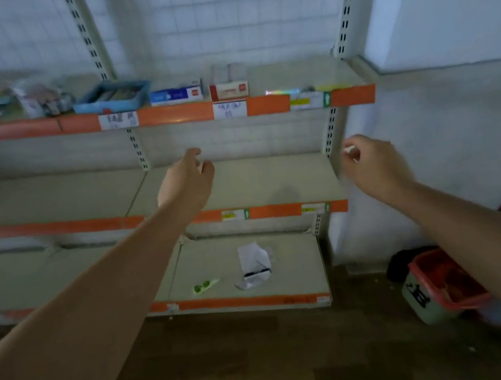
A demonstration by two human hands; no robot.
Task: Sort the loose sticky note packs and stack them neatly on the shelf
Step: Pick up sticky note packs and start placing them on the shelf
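Floorboards, dark wood, nearest the camera; a red-rimmed bin (440, 287) stands on them, right of the shelf unit's foot. Bottom shelf (290, 270) carries crumpled paper (254, 266) and a small green-printed slip (205, 286) to its left. Left hand (186, 184) hovers over the middle shelf (258, 185), fingers loosely curled, grasping nothing. Right hand (372, 165) hangs at that shelf's right end, fingers curled; something small and white shows at the fingertips, identity unclear. Top shelf (289, 77), farthest: blue tray (112, 97), blue-white box (176, 94), red-white pack stack (228, 83), motion-blurred; whether these are sticky note packs cannot be told.
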